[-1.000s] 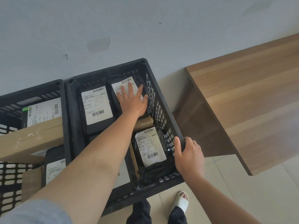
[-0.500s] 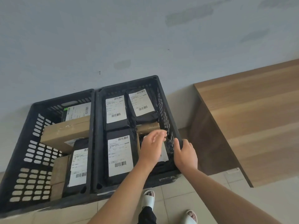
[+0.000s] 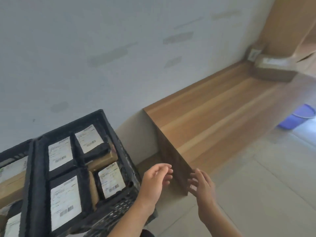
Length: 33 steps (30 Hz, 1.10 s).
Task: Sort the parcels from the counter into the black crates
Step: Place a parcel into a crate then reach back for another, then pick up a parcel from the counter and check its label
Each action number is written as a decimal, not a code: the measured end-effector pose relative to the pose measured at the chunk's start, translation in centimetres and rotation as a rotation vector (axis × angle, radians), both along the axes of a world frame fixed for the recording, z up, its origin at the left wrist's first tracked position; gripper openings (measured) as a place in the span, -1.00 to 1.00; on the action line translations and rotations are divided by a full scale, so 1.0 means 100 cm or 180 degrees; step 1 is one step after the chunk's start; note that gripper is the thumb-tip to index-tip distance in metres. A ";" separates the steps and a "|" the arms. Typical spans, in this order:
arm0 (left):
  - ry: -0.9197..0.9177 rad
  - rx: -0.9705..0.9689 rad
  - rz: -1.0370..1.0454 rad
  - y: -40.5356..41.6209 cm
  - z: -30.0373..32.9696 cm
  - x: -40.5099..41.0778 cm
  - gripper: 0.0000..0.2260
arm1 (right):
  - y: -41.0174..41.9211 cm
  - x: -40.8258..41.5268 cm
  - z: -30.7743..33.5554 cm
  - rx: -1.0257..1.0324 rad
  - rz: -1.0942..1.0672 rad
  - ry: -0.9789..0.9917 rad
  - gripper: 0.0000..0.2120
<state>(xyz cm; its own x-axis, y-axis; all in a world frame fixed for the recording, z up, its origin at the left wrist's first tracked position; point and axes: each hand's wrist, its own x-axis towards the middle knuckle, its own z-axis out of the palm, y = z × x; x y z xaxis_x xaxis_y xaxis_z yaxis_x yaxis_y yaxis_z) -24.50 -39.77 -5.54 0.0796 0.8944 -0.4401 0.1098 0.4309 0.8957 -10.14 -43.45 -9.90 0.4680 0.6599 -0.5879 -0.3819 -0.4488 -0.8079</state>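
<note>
Two black crates stand on the floor at the lower left. The right crate (image 3: 36, 177) holds several black parcels with white labels, such as one at its far right (image 3: 89, 141), plus a brown box (image 3: 102, 159). The left crate (image 3: 15, 150) is cut off by the frame edge. My left hand (image 3: 154, 181) and my right hand (image 3: 202, 183) hover empty, fingers apart, in front of the near end of the wooden counter (image 3: 213, 117). A brown parcel (image 3: 271, 69) lies at the counter's far end. The picture is blurred.
A grey wall runs behind the crates and counter. A blue bucket (image 3: 297, 116) stands on the tiled floor to the right of the counter. Tall brown cardboard (image 3: 290, 24) leans at the far right corner.
Both hands have left the right crate: the right let go of its rim, the left came out of it. They now hover to its right. The view swung right along the counter.
</note>
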 end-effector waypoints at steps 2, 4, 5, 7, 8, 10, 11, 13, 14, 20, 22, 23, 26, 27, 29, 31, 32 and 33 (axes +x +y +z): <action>-0.0019 -0.0017 -0.0347 -0.004 -0.002 0.037 -0.81 | -0.010 0.039 0.007 0.0124 -0.0397 0.0081 -0.77; 0.0016 0.0011 -0.0663 -0.007 0.000 0.072 -0.82 | -0.023 0.076 0.018 0.0237 -0.0778 0.0080 -0.75; 0.0029 0.0037 -0.0805 -0.007 0.002 0.090 -0.82 | -0.030 0.093 0.022 0.0277 -0.0951 0.0089 -0.75; 0.0046 0.0070 -0.1087 -0.004 0.003 0.126 -0.83 | -0.044 0.124 0.027 0.0342 -0.1249 0.0159 -0.75; 0.0049 0.0068 -0.1230 -0.002 0.002 0.145 -0.83 | -0.050 0.139 0.027 0.0379 -0.1383 0.0193 -0.75; 0.0047 0.0021 -0.1484 0.002 -0.004 0.181 -0.84 | -0.061 0.165 0.025 0.0430 -0.1645 0.0224 -0.75; 0.0052 -0.0018 -0.1598 0.004 -0.009 0.199 -0.84 | -0.065 0.178 0.024 0.0419 -0.1751 0.0219 -0.76; 0.0033 -0.0101 -0.1787 0.010 -0.018 0.234 -0.84 | -0.072 0.204 0.021 0.0377 -0.1926 0.0179 -0.75; -0.0001 -0.0137 -0.1859 0.015 -0.024 0.253 -0.84 | -0.073 0.220 0.020 0.0372 -0.2001 0.0145 -0.75; -0.0184 -0.0117 -0.2023 0.077 -0.028 0.381 -0.82 | -0.041 0.331 0.032 0.0192 -0.2132 -0.0301 -0.78; -0.0322 -0.0113 -0.2023 0.102 -0.016 0.424 -0.83 | -0.023 0.371 0.047 0.0176 -0.2068 -0.0439 -0.78; -0.0380 -0.0104 -0.2039 0.114 -0.010 0.444 -0.83 | -0.014 0.391 0.054 0.0179 -0.2052 -0.0498 -0.78; -0.0486 -0.0062 -0.2074 0.144 0.002 0.502 -0.84 | 0.010 0.447 0.069 0.0255 -0.2091 -0.0591 -0.79; -0.0488 -0.0055 -0.2080 0.152 0.003 0.520 -0.84 | 0.017 0.463 0.071 0.0273 -0.2131 -0.0593 -0.79; -0.0446 -0.0056 -0.2097 0.165 0.003 0.552 -0.84 | 0.027 0.492 0.070 0.0293 -0.2209 -0.0519 -0.79; -0.0391 -0.0067 -0.2133 0.174 0.002 0.579 -0.84 | 0.035 0.518 0.066 0.0321 -0.2275 -0.0366 -0.78; -0.0361 -0.0068 -0.2155 0.180 0.002 0.591 -0.84 | 0.039 0.532 0.064 0.0327 -0.2305 -0.0299 -0.77; -0.0319 -0.0077 -0.2156 0.187 0.000 0.604 -0.84 | 0.044 0.548 0.061 0.0319 -0.2338 -0.0237 -0.77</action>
<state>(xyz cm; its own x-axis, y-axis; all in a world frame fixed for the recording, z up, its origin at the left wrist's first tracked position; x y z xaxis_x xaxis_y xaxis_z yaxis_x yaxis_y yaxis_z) 35.89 -21.10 -5.53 0.6595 0.6229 -0.4207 0.2793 0.3166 0.9065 44.71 -39.03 -3.82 0.8454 0.2107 -0.4909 -0.4979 -0.0219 -0.8669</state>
